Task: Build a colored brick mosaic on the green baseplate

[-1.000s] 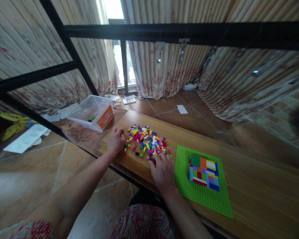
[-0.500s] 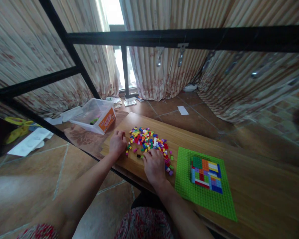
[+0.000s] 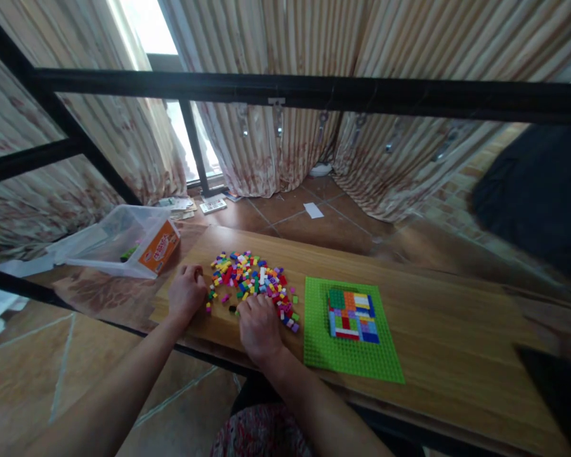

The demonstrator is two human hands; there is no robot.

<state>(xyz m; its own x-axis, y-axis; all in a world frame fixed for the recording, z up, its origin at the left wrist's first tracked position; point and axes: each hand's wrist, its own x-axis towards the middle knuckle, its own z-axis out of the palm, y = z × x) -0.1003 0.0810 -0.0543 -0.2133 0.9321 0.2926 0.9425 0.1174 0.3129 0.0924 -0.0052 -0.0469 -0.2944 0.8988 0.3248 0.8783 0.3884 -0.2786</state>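
Clock face centred on the heap of toy building bricks, 12 pointing away from the wearer. From my remote seat, the main change is the right hand: a second ago it sat near 5 o'clock, close to the green studded baseplate; now it's at 6, fingers bent down over the near edge, just beside a black brick. That uncovered the purple brick at 4. The left hand hasn't left 9 o'clock, fingers curled in at the heap's edge. I can't tell whether either hand grips a brick (too small, fingertips hidden).

View also swung right, so everything slid left on my screen (camera, not objects). The multicoloured brick build stands on the baseplate between 3 and 4, looks unchanged, neither hand touching it. Clear plastic bin with the orange label: 10 o'clock, untouched. For the work, I'd log this as handling at the heap, nothing visibly added to the build.
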